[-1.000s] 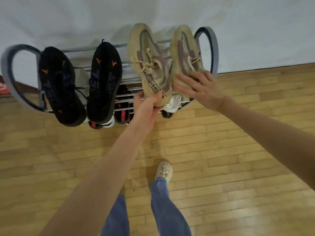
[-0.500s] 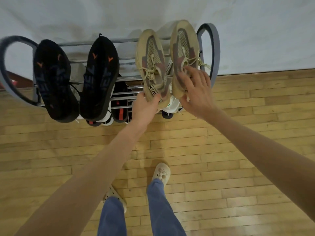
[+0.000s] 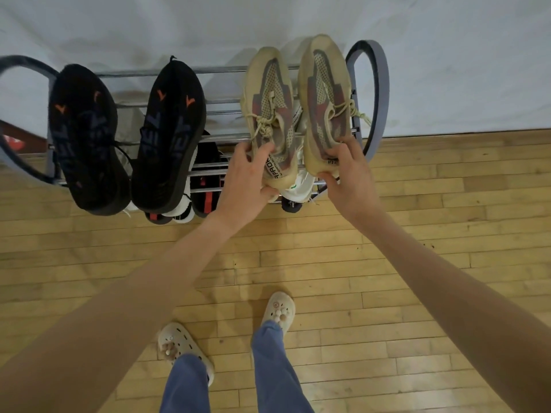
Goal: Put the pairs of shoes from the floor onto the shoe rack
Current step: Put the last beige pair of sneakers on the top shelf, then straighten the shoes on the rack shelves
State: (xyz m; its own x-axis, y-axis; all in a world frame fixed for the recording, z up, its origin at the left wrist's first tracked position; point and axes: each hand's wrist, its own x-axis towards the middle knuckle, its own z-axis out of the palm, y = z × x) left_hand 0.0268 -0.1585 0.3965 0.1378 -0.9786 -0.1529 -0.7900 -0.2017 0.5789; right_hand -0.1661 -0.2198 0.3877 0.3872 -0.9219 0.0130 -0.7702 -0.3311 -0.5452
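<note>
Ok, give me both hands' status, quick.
Left hand: gripping the heel of the left tan sneaker on the shoe rack.
Right hand: gripping the heel of the right tan sneaker.

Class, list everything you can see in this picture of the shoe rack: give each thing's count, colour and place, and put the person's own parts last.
Shoe rack: one, metal bars with grey hoop ends, against the white wall.
Black sneakers: two, black with orange marks, top tier, left side.
Tan sneakers: two, tan with reddish and grey panels, top tier, right side, heels held by the hands.
Lower-tier shoes: several, black, white and red, mostly hidden; count unclear.
Floor: one, light wooden boards.
Clogs: two, cream, on the person's feet.
Trousers: blue, bottom centre.
Left hand: grips the left tan sneaker's heel.
Right hand: grips the right tan sneaker's heel.
</note>
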